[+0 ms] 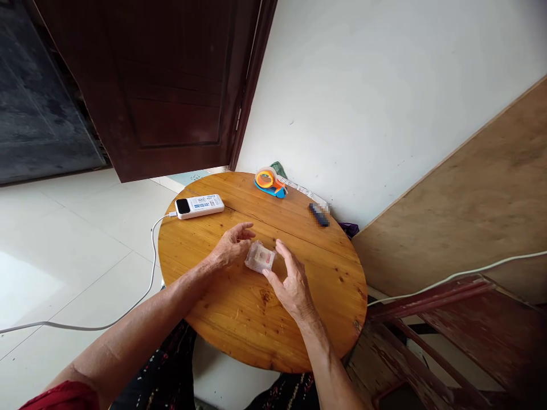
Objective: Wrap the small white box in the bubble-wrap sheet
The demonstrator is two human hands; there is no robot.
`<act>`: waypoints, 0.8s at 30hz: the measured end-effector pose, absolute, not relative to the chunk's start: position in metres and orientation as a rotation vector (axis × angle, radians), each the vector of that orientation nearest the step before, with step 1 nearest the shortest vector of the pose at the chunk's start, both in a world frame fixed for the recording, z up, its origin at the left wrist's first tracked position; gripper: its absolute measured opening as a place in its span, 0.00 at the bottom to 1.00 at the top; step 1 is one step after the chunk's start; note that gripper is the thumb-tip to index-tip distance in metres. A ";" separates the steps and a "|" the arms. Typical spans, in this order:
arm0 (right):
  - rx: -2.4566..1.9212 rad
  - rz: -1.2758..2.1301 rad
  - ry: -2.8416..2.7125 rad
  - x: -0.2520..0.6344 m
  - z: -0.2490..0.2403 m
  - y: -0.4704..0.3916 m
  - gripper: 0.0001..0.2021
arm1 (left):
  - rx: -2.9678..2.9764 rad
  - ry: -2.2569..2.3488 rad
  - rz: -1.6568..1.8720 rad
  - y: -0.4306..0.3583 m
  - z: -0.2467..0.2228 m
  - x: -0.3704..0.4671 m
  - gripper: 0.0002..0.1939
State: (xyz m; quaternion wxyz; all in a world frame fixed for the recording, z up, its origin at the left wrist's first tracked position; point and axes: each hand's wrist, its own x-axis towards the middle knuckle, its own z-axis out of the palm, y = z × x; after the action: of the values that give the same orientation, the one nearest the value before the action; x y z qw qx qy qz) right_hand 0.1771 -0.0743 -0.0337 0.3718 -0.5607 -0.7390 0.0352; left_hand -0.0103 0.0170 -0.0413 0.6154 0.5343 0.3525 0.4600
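Note:
A small clear plastic-wrapped packet (260,258) lies on the round wooden table (239,333), with pale and reddish print showing inside. My left hand (234,246) is at the packet's left edge, its fingers stretched out and slightly bent. On the other side, my right hand (292,283) has thumb and fingers spread apart, the thumb tip close to the packet's lower right corner. Neither hand is wrapped round the packet. Whether the left fingers touch its edge I cannot tell.
A white power strip-like device (200,206) with a dark display and a plugged-in cable (152,250) sits at the table's left. An orange and blue tape dispenser (270,183) stands at the back. A dark, blurred-out object (318,214) lies right. A wooden board (461,199) leans against the wall.

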 end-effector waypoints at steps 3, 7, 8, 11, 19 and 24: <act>-1.416 0.101 -1.864 0.183 -0.027 -0.077 0.27 | 1.214 0.839 1.053 0.018 -0.041 -0.010 0.27; -1.374 0.127 -1.836 0.187 -0.022 -0.076 0.17 | 1.240 0.876 1.030 0.018 -0.041 -0.012 0.24; -1.371 0.132 -1.834 0.186 -0.022 -0.075 0.15 | 1.257 0.882 1.028 0.018 -0.041 -0.012 0.23; -1.378 0.149 -1.853 0.181 -0.023 -0.071 0.18 | 1.350 0.889 1.023 0.018 -0.042 -0.012 0.23; -1.390 0.176 -1.927 0.171 -0.034 -0.064 0.26 | 1.492 0.723 0.881 0.018 -0.051 -0.006 0.38; -1.375 0.109 -1.952 0.171 -0.039 -0.060 0.23 | 1.482 0.711 0.862 0.020 -0.050 -0.006 0.35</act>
State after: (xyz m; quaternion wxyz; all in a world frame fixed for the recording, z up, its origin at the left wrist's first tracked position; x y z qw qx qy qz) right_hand 0.1713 -0.0599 -0.0389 0.3670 -0.5353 -0.7596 0.0425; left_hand -0.0056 0.0197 -0.0498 0.5995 0.6390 0.3067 0.3718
